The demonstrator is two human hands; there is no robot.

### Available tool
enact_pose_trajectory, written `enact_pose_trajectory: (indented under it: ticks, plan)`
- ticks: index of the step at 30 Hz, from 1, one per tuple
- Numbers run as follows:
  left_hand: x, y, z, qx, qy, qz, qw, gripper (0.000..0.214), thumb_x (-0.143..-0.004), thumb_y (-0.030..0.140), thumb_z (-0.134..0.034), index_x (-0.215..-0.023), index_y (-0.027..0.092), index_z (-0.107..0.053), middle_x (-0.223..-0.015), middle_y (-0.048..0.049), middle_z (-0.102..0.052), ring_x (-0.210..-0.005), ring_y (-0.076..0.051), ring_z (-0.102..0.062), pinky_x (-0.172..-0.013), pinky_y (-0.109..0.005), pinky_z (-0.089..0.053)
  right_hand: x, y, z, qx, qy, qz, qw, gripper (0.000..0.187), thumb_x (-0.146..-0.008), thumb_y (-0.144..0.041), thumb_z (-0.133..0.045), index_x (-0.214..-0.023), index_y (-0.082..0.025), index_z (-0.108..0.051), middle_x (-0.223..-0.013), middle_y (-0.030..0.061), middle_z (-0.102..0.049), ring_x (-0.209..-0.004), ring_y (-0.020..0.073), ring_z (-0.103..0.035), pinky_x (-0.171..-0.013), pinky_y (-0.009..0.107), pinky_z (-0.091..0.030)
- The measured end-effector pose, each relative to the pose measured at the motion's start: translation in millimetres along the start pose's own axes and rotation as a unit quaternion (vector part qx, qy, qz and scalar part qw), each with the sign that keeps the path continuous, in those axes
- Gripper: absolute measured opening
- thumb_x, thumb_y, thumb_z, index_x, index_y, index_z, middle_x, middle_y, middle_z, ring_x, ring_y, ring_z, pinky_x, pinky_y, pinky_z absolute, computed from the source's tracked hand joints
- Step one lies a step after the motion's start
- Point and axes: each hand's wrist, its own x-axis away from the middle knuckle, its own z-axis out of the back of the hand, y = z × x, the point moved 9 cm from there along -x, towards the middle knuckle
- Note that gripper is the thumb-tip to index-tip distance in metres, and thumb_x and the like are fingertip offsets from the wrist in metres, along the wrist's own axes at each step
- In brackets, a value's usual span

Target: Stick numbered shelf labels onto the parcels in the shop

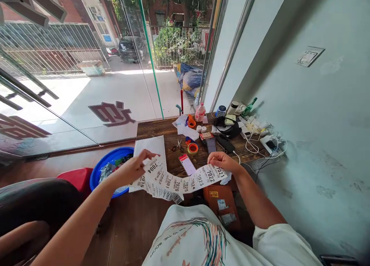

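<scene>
A long strip of white numbered labels, printed with numbers such as 7004, 7023 and 7022, hangs in a curve between my hands. My left hand pinches its left end, where several folds of labels bunch together. My right hand is closed on the right end, just above the front edge of the wooden table. A smartphone with a red and white screen lies on the table behind the strip.
Scissors, orange tape rolls, a water bottle, a white sheet, a black bag, chargers and cables crowd the table. A blue basin and red stool stand at left. An orange parcel lies below.
</scene>
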Motion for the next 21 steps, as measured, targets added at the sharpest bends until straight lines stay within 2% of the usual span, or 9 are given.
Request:
enact_pose_trajectory:
  ticks: [2,4,6,8,11,14,17,19,21]
  plan:
    - [5,5,-66.6,0.004,-0.201,-0.013,0.979,0.048,-0.07,0.016,-0.063,-0.117,0.024,-0.055,-0.121,-0.0076,-0.064,-0.089,-0.019,-0.065,-0.068,-0.026,-0.051,-2,-36,-22,0.052,-0.066,0.044,0.995,0.032,-0.084,-0.043,-0.067,-0.088,-0.012,-0.067,-0.06,-0.0034,-0.054,-0.05,0.0058,-0.042,-0.048,0.019,-0.03]
    - [8,18,-110.9,0.073,-0.299,-0.036,0.951,0.053,-0.068,0.022,-0.067,-0.12,0.025,-0.057,-0.122,-0.0067,-0.061,-0.101,-0.023,-0.06,-0.074,-0.026,-0.05,-4,-62,-56,0.085,-0.136,0.081,0.984,0.029,-0.086,-0.04,-0.065,-0.091,-0.012,-0.069,-0.066,-0.0002,-0.06,-0.056,0.0073,-0.047,-0.052,0.019,-0.034]
    - [1,30,-134.5,0.172,-0.302,-0.045,0.937,0.05,-0.073,0.037,-0.067,-0.12,0.024,-0.057,-0.121,-0.007,-0.059,-0.102,-0.024,-0.058,-0.076,-0.029,-0.048,-9,-78,-87,0.11,-0.165,0.119,0.973,0.028,-0.087,-0.039,-0.064,-0.095,-0.013,-0.069,-0.071,0.0004,-0.061,-0.06,0.0079,-0.048,-0.055,0.02,-0.035]
    - [-13,34,-141.5,0.233,-0.227,-0.044,0.944,0.049,-0.078,0.046,-0.064,-0.119,0.022,-0.056,-0.114,-0.0072,-0.06,-0.098,-0.023,-0.056,-0.078,-0.03,-0.047,-15,-82,-107,0.114,-0.145,0.142,0.972,0.028,-0.087,-0.04,-0.064,-0.099,-0.015,-0.068,-0.069,-0.002,-0.058,-0.057,0.0068,-0.044,-0.053,0.02,-0.032]
    - [-29,30,-144.0,0.245,-0.136,-0.015,0.96,0.042,-0.075,0.045,-0.072,-0.104,0.019,-0.056,-0.089,-0.0019,-0.057,-0.08,-0.017,-0.053,-0.069,-0.026,-0.044,-24,-74,-110,0.059,-0.059,0.147,0.986,0.03,-0.087,-0.043,-0.063,-0.102,-0.017,-0.064,-0.061,-0.0062,-0.052,-0.052,0.0056,-0.038,-0.05,0.019,-0.028]
    - [-38,22,-137.2,0.208,-0.116,0.04,0.97,0.033,-0.074,0.043,-0.074,-0.075,0.017,-0.054,-0.062,0.0048,-0.043,-0.058,-0.009,-0.038,-0.052,-0.021,-0.032,-26,-56,-91,0.002,-0.01,0.123,0.992,0.037,-0.083,-0.042,-0.069,-0.111,-0.02,-0.059,-0.056,-0.0099,-0.045,-0.048,0.0049,-0.033,-0.047,0.018,-0.024]
    - [-41,22,-95.4,0.201,-0.017,0.086,0.976,0.043,-0.074,0.046,-0.073,-0.057,0.017,-0.047,-0.053,0.005,-0.038,-0.05,-0.008,-0.033,-0.045,-0.02,-0.026,-25,-30,-56,-0.021,-0.037,0.056,0.998,0.056,-0.069,-0.04,-0.081,-0.114,-0.021,-0.054,-0.07,-0.0068,-0.058,-0.054,0.0064,-0.047,-0.049,0.017,-0.034]
    - [-36,30,-59.7,0.252,0.087,0.118,0.957,0.041,-0.072,0.045,-0.075,-0.058,0.018,-0.048,-0.054,0.004,-0.045,-0.047,-0.008,-0.038,-0.042,-0.02,-0.029,-23,-6,-25,-0.022,-0.084,0.002,0.996,0.06,-0.06,-0.04,-0.087,-0.107,-0.019,-0.055,-0.083,-0.0017,-0.066,-0.065,0.0109,-0.058,-0.057,0.02,-0.044]
    - [-27,44,-30.5,0.294,0.194,0.153,0.923,0.039,-0.068,0.04,-0.078,-0.058,0.019,-0.046,-0.054,0.0046,-0.048,-0.045,-0.008,-0.043,-0.04,-0.018,-0.033,-21,24,10,0.009,-0.118,-0.049,0.992,0.059,-0.055,-0.043,-0.088,-0.099,-0.018,-0.058,-0.084,-0.0001,-0.067,-0.071,0.0147,-0.062,-0.064,0.025,-0.048]
